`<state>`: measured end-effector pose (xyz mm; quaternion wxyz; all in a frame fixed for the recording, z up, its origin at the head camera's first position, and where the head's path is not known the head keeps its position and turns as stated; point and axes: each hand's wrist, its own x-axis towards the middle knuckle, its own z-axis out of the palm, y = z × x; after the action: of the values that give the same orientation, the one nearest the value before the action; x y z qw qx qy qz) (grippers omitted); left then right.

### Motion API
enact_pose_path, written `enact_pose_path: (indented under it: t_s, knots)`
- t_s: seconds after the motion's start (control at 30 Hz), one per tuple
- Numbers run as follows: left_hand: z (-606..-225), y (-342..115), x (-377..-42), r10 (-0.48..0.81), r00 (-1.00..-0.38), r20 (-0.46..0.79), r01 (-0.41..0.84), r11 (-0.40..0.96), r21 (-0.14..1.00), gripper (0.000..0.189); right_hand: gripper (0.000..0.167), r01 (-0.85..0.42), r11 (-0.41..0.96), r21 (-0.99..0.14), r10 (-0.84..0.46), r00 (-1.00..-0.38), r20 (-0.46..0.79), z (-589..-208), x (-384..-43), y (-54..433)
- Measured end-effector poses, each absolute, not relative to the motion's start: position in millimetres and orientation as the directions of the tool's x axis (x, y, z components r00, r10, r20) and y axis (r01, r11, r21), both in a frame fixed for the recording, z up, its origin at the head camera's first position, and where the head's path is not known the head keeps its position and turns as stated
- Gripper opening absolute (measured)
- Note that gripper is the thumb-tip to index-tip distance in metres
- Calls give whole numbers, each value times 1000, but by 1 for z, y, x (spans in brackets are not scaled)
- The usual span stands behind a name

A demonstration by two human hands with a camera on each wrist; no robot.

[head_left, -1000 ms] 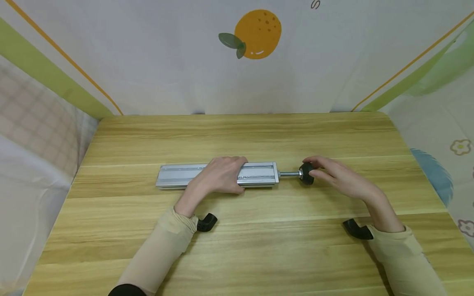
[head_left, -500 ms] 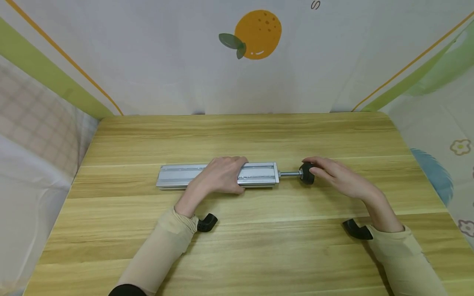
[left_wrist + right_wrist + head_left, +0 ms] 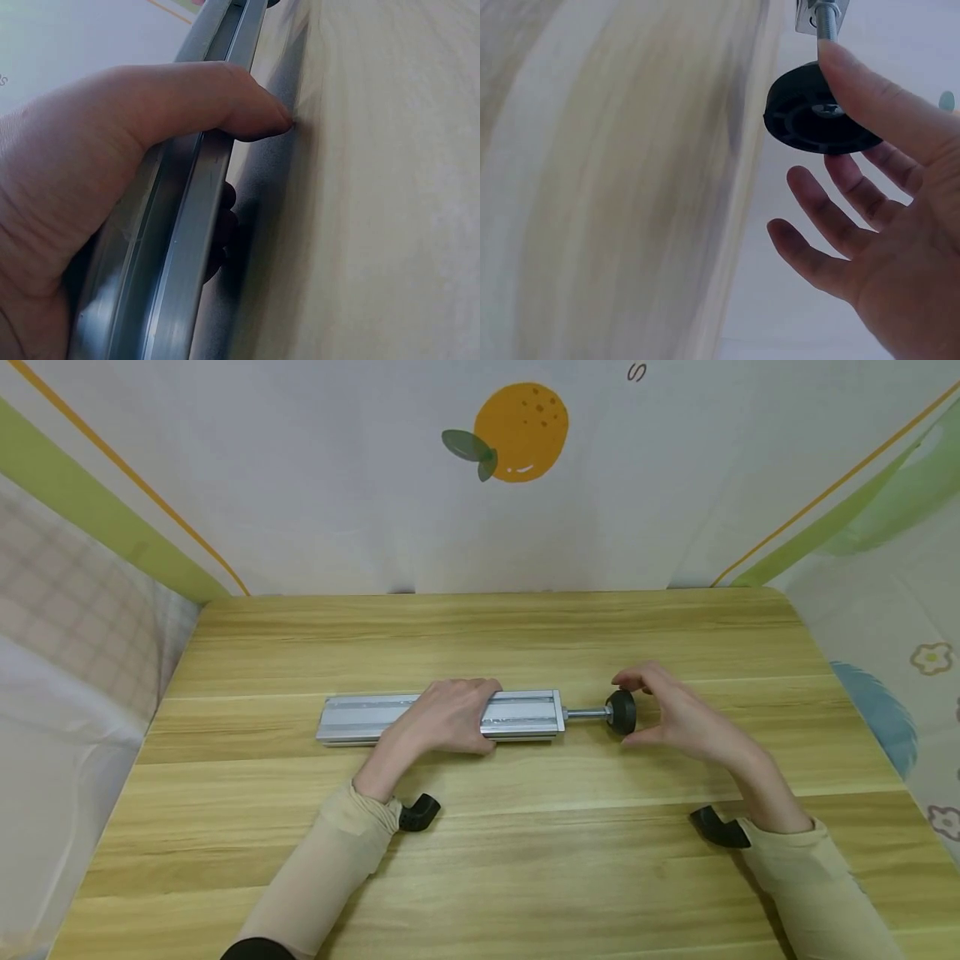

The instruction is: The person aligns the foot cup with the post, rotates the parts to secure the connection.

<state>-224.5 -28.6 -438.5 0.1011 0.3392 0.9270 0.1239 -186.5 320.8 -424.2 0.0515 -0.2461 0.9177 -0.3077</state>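
An aluminium profile [image 3: 521, 714] lies crosswise in the head view, held a little above the table, with a shadow under it in the left wrist view. My left hand [image 3: 450, 714] grips it across the middle, thumb on the near side; fingertips [image 3: 227, 217] show past its lower edge. From its right end sticks a threaded rod [image 3: 587, 713] carrying a round black levelling foot [image 3: 621, 712]. Around that foot my right hand [image 3: 686, 718] is spread, thumb and index finger apart on its two sides. In the right wrist view the thumb overlaps the foot [image 3: 799, 105]; contact is unclear.
The wooden table [image 3: 525, 860] extends to all sides of the profile. Behind it hangs a pale curtain [image 3: 337, 485] with a printed orange fruit. Black curved pieces [image 3: 420, 812] poke out of both sleeves at the wrists.
My right thumb and fingers have spread from a closer hold at the black levelling foot to a wide opening around it. My left hand and the profile stay in place.
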Motion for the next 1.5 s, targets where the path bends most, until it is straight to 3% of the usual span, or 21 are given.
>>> enact_pose_path:
  t_s: [0.53,0.97,1.3,1.5]
  knots:
    - [-438,-29,-225,654,-747,-116,602,740,299,79,65,-324,676,-661,-450,-893,-23,-421,-185,323]
    - [-439,-29,-225,654,-748,-112,604,741,294,80,54,-314,695,-647,-458,-887,-62,-419,-183,325]
    - [-439,-29,-225,658,-747,-101,608,736,297,78,75,-348,684,-641,-469,-883,-21,-422,-186,323]
    - [-439,-29,-225,659,-746,-99,610,735,296,78,73,-317,702,-638,-445,-894,-46,-422,-185,322]
